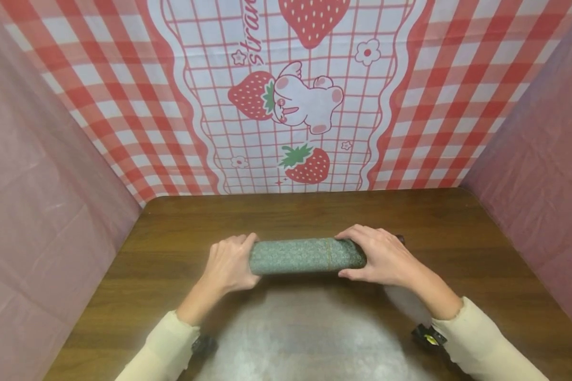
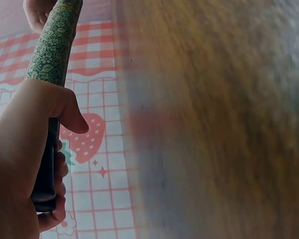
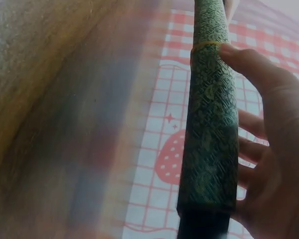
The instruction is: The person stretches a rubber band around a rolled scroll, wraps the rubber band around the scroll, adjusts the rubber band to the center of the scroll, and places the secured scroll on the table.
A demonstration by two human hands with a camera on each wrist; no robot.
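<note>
A long green roll (image 1: 295, 256) with a leafy pattern stretches sideways between both hands, held up over the table. A thin yellow band (image 3: 207, 44) circles it near the right part. My left hand (image 1: 229, 262) grips the left end; in the left wrist view its fingers curl round a black end piece (image 2: 46, 181). On the other side my right hand (image 1: 381, 256) holds the right end, thumb along one side and fingers along the other. Another black end (image 3: 204, 226) sticks out past the green covering in the right wrist view.
The brown wooden table (image 1: 128, 296) has a bright glare at its near middle. Behind it hangs a red-and-white checked cloth (image 1: 457, 79) with strawberries. Pink sheets (image 1: 28, 211) close off both sides. A dark device (image 1: 429, 336) sits at the right wrist.
</note>
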